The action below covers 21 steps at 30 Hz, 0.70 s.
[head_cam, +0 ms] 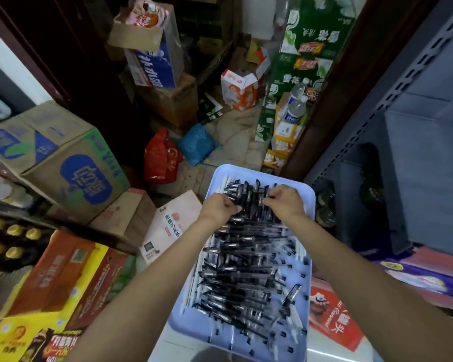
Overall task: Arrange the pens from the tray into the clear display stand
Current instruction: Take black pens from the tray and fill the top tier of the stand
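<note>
A pale blue tray point(191, 325) lies in front of me, heaped with several black-capped clear pens point(246, 265) and a few white ones along its edges. My left hand point(217, 209) and my right hand point(285, 202) reach to the far end of the tray. Both hands are closed around a bunch of upright pens point(251, 197) held between them. The clear display stand is not in view.
Cardboard boxes point(60, 158) crowd the left side, with packs of bottled drinks point(8, 239) below them. Red and blue bags point(162, 158) lie on the floor beyond the tray. A grey metal shelf point(403, 152) stands at the right, green cartons point(306, 61) behind.
</note>
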Each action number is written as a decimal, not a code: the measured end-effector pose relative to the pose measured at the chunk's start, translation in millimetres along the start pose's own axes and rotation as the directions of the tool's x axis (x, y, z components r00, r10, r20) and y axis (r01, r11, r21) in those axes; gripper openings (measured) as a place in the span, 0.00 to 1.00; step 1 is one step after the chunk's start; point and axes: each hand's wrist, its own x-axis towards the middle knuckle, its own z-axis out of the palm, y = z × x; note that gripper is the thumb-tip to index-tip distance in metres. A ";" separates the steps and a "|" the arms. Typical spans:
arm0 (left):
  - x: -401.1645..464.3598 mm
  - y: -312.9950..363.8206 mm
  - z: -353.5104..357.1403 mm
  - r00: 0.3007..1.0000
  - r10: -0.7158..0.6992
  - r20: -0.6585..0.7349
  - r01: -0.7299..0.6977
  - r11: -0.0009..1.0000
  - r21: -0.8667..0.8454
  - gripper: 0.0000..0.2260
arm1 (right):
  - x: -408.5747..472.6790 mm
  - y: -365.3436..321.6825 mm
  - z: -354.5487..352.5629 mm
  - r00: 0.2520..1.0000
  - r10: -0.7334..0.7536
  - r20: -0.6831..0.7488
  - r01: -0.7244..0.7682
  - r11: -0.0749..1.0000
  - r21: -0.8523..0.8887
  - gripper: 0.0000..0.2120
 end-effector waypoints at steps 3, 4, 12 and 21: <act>-3.3 -1.5 -4.1 0.998 0.027 -0.056 -0.038 0.978 -0.203 0.10 | -1.4 -8.6 -5.0 0.995 0.101 0.015 -0.102 0.975 0.197 0.10; -4.9 0.2 -6.2 0.997 0.044 -0.069 -0.061 0.960 -0.272 0.11 | -1.8 -11.4 -7.7 0.994 0.110 0.017 -0.111 0.965 0.240 0.11; -16.6 19.4 -22.8 0.969 0.204 -0.137 -0.245 0.848 -0.470 0.08 | -20.5 -30.4 -36.1 0.996 0.057 -0.063 -0.012 0.829 0.559 0.06; -51.0 70.2 -38.0 0.821 0.523 -0.228 -0.560 0.815 -0.148 0.05 | -66.8 -35.2 -95.1 0.930 -0.194 -0.311 0.331 0.809 0.485 0.03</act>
